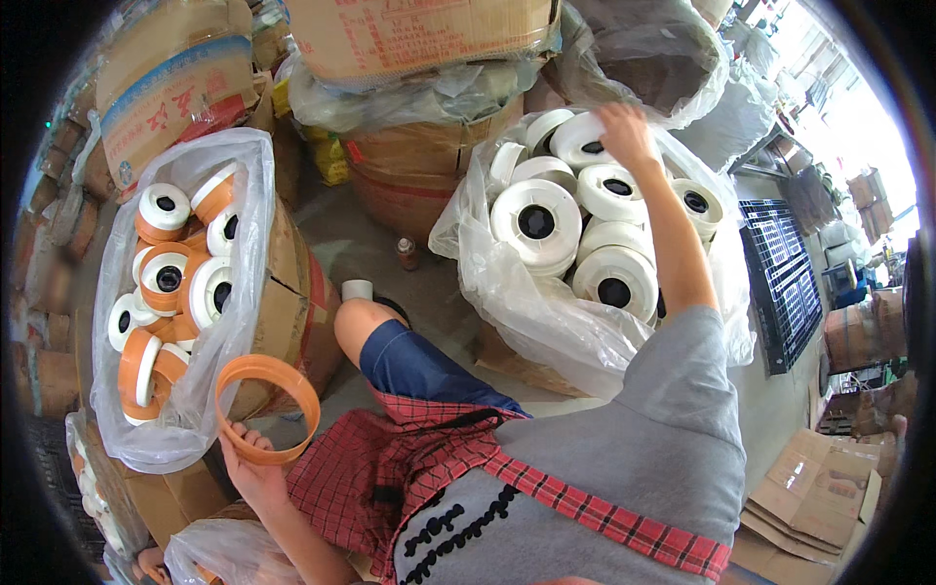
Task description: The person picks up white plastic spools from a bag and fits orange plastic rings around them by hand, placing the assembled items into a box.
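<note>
My left hand (252, 462) grips the lower rim of an orange plastic ring (267, 368), held up beside the left box. My right arm stretches to the far side of a clear plastic bag (504, 300) on the right. There my right hand (626, 133) is at a white plastic wheel-shaped part (575, 136); its fingertips are partly hidden, so its grip is unclear. Several white flanged parts with black centres, such as the large one (504, 219), fill that bag. On the left, a bag-lined cardboard box (281, 314) holds white parts fitted with orange rings (135, 358).
A taped carton (424, 175) with a plastic liner stands ahead, under a printed carton (417, 36). A small bottle (406, 253) and a white cylinder (357, 289) are near my knee. To the right are a black plastic pallet (782, 278) and flattened cardboard (812, 490).
</note>
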Demonstrator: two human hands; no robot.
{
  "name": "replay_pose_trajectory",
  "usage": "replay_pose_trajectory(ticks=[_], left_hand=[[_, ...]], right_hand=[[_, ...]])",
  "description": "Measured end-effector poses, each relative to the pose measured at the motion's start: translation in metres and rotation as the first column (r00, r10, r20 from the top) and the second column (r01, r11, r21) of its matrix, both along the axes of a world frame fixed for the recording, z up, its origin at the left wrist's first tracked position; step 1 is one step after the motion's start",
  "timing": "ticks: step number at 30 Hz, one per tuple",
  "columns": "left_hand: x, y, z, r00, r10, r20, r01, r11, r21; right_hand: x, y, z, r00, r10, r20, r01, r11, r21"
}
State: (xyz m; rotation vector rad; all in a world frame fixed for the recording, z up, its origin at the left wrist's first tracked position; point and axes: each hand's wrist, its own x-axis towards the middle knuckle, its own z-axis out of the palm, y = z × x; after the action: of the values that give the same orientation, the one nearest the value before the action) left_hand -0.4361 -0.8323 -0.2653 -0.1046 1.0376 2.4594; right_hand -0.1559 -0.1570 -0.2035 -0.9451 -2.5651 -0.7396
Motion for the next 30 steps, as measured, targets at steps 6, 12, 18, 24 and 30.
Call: replay_pose_trajectory(ticks=[6,12,18,24,30], left_hand=[[0.024,0.021,0.017,0.987,0.085,-0.139,-0.105,0.985,-0.137],[0.058,0.087,0.056,0.912,0.026,-0.408,-0.033,0.999,-0.01],[0.067,0.047,0.073,0.831,0.361,-0.423,-0.33,0.932,0.147],[0.076,-0.023,0.05,0.842,0.409,-0.352,-0.407,0.909,0.084],[0.088,-0.026,0.026,0.886,0.337,-0.32,-0.35,0.936,0.016]], right_hand=[[-0.032,-0.109,0.115,0.789,0.308,-0.532,-0.508,0.813,-0.284],[-0.206,-0.26,0.034,0.724,0.205,-0.658,-0.628,-0.196,-0.753],[-0.284,-0.438,-0.001,0.743,0.277,-0.609,-0.287,-0.691,-0.663],[-0.258,-0.538,-0.024,0.321,0.515,-0.795,-0.599,-0.539,-0.592],[-0.233,-0.553,-0.051,0.25,0.241,-0.938,-0.823,-0.458,-0.337]])
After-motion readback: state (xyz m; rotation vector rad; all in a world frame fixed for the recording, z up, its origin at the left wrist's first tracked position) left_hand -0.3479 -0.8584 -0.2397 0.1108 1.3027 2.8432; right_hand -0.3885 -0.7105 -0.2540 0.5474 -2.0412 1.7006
